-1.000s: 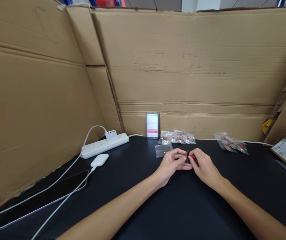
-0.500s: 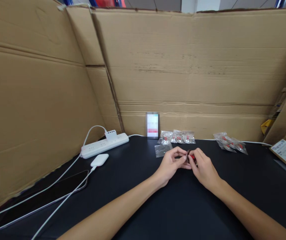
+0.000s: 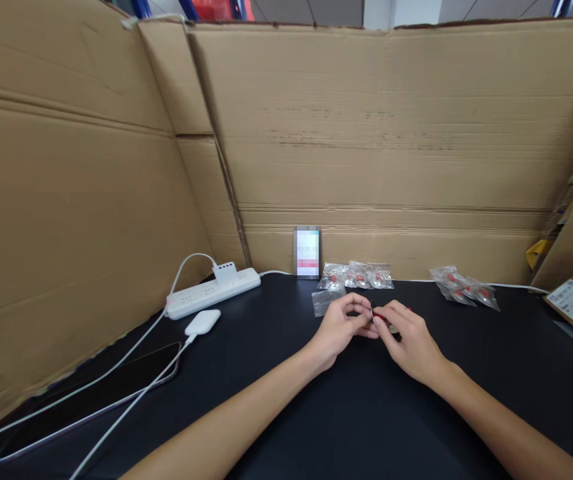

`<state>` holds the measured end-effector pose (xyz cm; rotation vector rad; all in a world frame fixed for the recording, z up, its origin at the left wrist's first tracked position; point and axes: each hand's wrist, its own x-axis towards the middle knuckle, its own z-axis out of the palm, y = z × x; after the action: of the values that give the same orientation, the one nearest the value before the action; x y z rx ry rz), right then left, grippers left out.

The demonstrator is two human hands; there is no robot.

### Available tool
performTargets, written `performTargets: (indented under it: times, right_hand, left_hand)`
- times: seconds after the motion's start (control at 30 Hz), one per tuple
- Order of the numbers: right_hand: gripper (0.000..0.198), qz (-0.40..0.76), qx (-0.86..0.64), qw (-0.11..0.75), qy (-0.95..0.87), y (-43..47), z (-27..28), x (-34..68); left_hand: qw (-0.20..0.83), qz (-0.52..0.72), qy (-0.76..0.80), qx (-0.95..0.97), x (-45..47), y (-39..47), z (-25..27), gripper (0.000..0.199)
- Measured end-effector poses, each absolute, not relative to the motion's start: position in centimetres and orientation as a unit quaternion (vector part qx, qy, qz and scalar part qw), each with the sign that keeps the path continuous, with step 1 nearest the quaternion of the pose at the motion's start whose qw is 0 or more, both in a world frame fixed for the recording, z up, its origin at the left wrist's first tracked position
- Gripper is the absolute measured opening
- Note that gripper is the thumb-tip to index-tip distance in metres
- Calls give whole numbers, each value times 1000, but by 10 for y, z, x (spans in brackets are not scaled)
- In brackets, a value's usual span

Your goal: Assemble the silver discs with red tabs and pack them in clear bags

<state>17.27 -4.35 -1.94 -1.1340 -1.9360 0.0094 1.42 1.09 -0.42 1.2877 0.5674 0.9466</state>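
Both the left hand (image 3: 337,331) and right hand (image 3: 410,335) pinch one partly red piece (image 3: 379,317) between them over the bench (image 3: 366,413), presumably for steadiness, though they hide most of it; bags (image 3: 359,275) lie farther back, which leaves working room

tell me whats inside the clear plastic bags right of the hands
Red and silvery pieces show through the clear plastic bags; where they overlap, their full shapes are hidden.

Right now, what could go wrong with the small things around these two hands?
The right hand pinches the small red item, which might slip onto the black table. The flat clear bag lies close to the left hand, which could brush it aside.
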Motion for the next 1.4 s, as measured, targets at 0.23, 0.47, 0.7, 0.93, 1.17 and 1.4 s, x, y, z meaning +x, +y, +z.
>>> performTargets:
  times: [0.23, 0.47, 0.7, 0.93, 1.17, 1.4]
  right_hand:
    - [16, 45, -459, 479, -747, -42, -12, 173]
    - [44, 163, -455, 529, -698, -38, -13, 174]
    - [33, 167, -450, 563, -673, -33, -17, 173]
    - [36, 59, -460, 510, -725, -40, -11, 175]
    - [38, 59, -433, 470, -767, -42, -11, 174]
    - [20, 3, -537, 406, -739, -21, -17, 224]
  left_hand:
    - [646, 419, 244, 589, 13, 12, 0, 27]
    - [653, 390, 226, 608, 11, 15, 0, 29]
    - [618, 411, 251, 621, 9, 20, 3, 32]
    - [515, 391, 298, 702, 9, 22, -3, 30]
    - [405, 337, 303, 794, 9, 17, -5, 27]
    - [267, 289, 366, 843, -3, 31, -7, 28]
